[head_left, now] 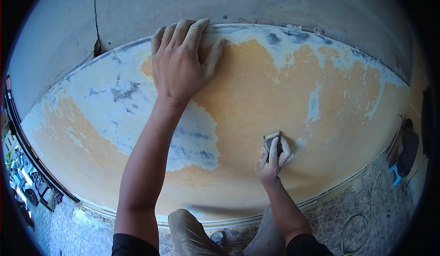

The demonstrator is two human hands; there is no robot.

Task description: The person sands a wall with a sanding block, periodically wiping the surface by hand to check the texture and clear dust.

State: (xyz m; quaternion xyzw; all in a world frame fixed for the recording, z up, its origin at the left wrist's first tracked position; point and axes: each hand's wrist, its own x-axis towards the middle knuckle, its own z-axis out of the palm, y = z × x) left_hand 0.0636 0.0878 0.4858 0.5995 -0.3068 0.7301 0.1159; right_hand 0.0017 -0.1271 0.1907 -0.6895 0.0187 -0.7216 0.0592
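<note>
A wall (256,95) with patchy orange and whitish, dark-smudged areas fills the middle of the view. My left hand (178,66), coated in pale dust, lies against its upper part, with the fingertips over the upper edge and the thumb out to the side. It holds nothing. Lower and to the right, my right hand (274,160) presses a small dark sanding block (271,139) with a pale end against the orange surface. Its fingers are dusty too and wrap around the block, hiding part of it. Both of my forearms reach up from dark sleeves.
A grey surface (256,1) with a dark crack lies beyond the wall's upper edge. My dusty trouser legs are below, on a patterned tile floor (330,219). A hose (344,231) loops there. At far right, a person (407,148) sits on a blue stool (394,173). Motorbikes (27,182) stand at left.
</note>
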